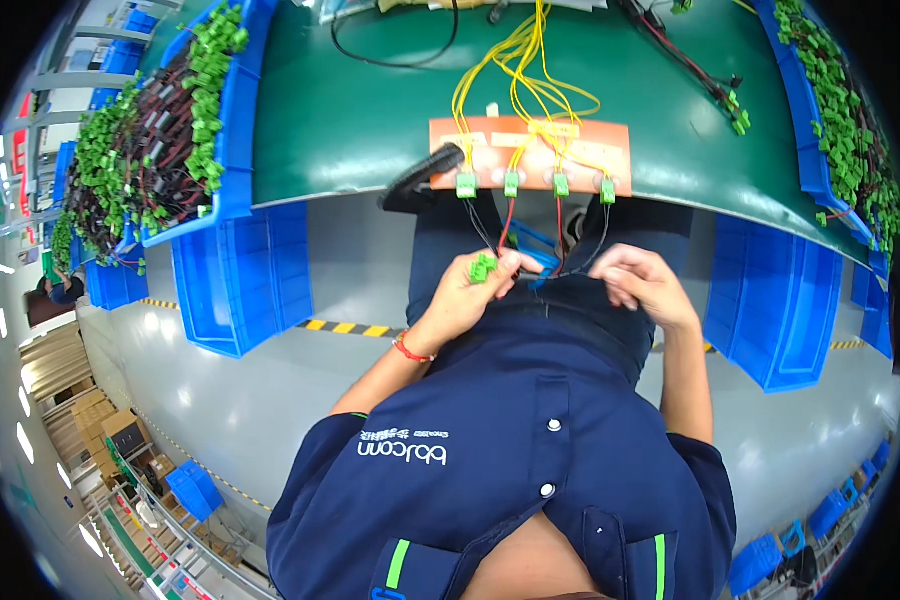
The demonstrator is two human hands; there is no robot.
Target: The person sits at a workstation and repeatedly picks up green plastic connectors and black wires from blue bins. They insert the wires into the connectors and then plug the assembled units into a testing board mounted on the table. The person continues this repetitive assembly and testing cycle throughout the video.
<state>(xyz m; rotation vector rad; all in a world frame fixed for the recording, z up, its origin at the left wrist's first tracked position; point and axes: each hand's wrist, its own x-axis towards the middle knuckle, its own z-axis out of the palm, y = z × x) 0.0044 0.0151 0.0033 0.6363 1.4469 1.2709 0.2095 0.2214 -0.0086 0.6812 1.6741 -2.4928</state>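
At the table's near edge lies an orange board (530, 165) with a row of green terminal connectors (561, 184). Yellow wires (515, 60) run up from it, and red and black wires (607, 230) hang below it. My left hand (467, 292) is closed on a green connector (482, 268) just below the board, with wires near its fingertips. To the right, my right hand (646, 284) has its fingers curled in beside the black wire; what they pinch, if anything, cannot be made out. A dark blue object (536, 245) shows between the hands, partly hidden by wires.
A black elongated object (420, 180) sticks out over the table edge, left of the board. Blue bins heaped with green-ended cables (160, 130) flank the green table (350, 120). More cables (695, 65) lie at the back right. Blue crates (235, 280) stand below.
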